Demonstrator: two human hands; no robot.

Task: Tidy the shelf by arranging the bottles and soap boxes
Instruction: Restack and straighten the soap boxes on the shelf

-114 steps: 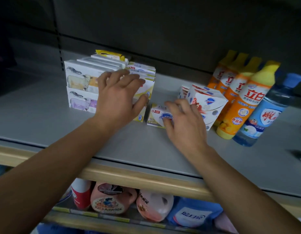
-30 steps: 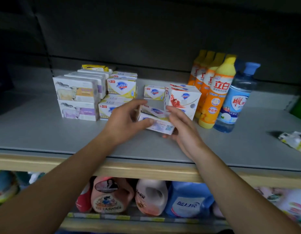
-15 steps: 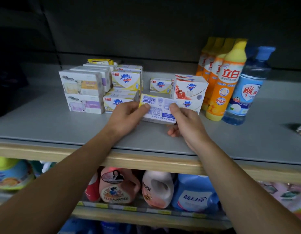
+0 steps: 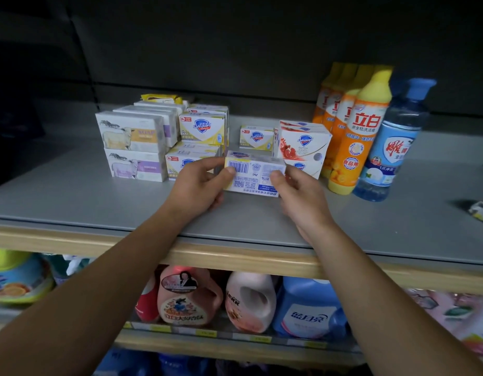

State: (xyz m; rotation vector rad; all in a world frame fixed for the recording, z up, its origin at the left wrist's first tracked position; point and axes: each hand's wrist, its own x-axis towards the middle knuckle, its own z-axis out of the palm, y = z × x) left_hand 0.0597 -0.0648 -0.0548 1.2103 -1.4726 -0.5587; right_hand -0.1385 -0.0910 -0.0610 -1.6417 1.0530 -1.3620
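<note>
One grey shelf (image 4: 72,196) carries everything. Four orange bottles (image 4: 354,147) and a blue bottle (image 4: 389,147) stand at 2 o'clock; stacked soap boxes (image 4: 134,147) sit at 10 o'clock. At centre, both hands pinch one soap box (image 4: 254,173), barcode up: left hand (image 4: 199,185) at 9 o'clock, right hand (image 4: 300,194) at 3 o'clock.

I have one view only, from the camera on the wearer's head, facing forward and tilted down at the flat grey shelf (image 4: 72,191) with its pale wooden front edge. It sits close: both forearms reach in from the bottom corners toward the middle. The dark back panel (image 4: 235,44) fills the top, a lower shelf of detergent jugs (image 4: 190,297) the bottom.
</note>
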